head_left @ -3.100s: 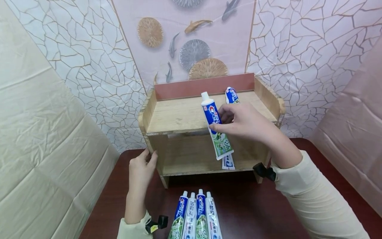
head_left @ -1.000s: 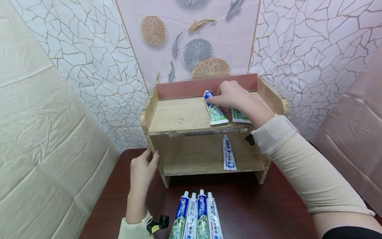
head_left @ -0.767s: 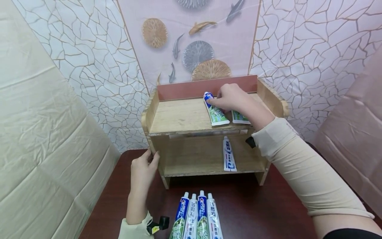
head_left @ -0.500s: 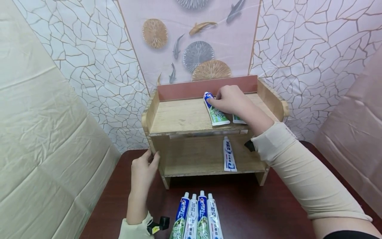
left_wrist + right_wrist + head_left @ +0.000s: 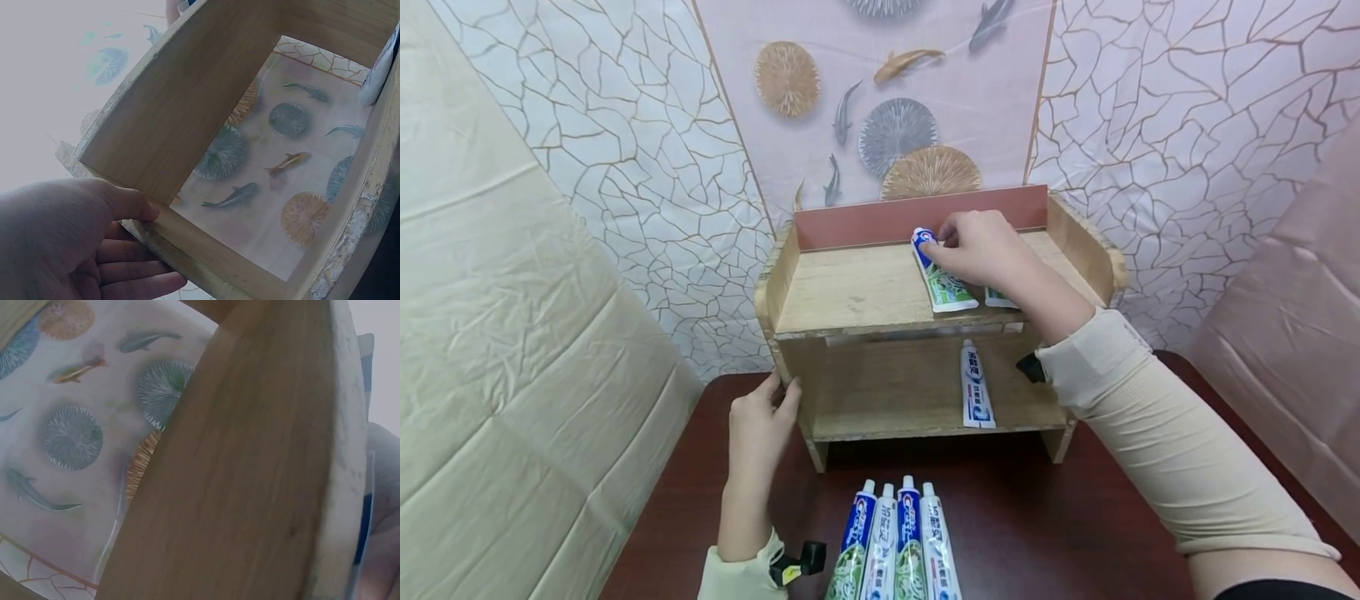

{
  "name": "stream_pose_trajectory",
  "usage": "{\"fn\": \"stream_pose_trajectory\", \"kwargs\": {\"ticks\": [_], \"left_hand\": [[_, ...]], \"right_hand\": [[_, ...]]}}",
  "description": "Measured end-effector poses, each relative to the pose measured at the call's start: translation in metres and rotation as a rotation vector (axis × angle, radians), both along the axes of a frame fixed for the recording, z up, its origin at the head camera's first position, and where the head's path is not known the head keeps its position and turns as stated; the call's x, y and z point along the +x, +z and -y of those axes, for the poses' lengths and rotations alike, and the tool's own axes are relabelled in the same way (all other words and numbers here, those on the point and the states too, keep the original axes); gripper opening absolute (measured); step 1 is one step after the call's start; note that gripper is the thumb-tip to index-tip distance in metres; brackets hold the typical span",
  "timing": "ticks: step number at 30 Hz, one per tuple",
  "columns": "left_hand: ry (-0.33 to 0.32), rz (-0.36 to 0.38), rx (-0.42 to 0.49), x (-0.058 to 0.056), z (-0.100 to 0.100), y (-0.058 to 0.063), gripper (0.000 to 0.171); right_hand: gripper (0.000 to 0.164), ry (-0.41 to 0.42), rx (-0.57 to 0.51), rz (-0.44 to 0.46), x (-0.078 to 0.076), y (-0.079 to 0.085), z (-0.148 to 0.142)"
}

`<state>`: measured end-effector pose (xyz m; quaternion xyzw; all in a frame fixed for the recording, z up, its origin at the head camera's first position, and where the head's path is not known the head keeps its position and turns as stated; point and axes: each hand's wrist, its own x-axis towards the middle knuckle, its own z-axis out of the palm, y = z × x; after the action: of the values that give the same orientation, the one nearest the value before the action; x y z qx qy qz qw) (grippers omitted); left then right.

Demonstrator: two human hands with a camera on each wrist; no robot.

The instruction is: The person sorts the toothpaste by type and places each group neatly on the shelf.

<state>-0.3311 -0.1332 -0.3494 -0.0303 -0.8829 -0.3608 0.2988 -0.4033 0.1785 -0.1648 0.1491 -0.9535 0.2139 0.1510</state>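
Right hand [image 5: 988, 250]: thumb over the upper half of a blue, white and green plastic toothpaste tube [image 5: 953, 292], other fingers curled at its right; from where I stand it reads as a pinch, firmness unclear. The tube lies cap-end back on the upper board of a two-tier pale wooden shelf [image 5: 850, 292]. Expect a light, pliable, slightly slippery body; hold near the stiffer shoulder, since a mid-body squeeze may dent it. Left hand [image 5: 762, 425]: pinches the shelf's side panel. Obstruction: a second green-and-white plastic tube [image 5: 1000, 298], partly hidden by the right hand, lies near. Below, a white-and-blue plastic tube [image 5: 976, 387] occupies the lower board; four more tubes [image 5: 909, 542] lie side by side on the dark red table [image 5: 1037, 525]
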Motion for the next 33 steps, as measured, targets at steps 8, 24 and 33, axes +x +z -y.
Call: {"fn": "stream_pose_trajectory", "kwargs": {"ticks": [8, 24, 33], "left_hand": [[0.001, 0.003, 0.008, 0.000, 0.000, 0.001, 0.024], [0.009, -0.022, -0.007, 0.001, 0.000, 0.001, 0.021], [0.010, -0.017, -0.007, 0.000, 0.000, -0.001, 0.021]], "right_hand": [[0.043, 0.028, -0.070, -0.044, 0.006, 0.002, 0.000], [0.040, 0.101, -0.170, -0.062, 0.018, -0.002, -0.002], [0.038, 0.111, -0.182, -0.060, 0.021, -0.004, -0.003]]}}
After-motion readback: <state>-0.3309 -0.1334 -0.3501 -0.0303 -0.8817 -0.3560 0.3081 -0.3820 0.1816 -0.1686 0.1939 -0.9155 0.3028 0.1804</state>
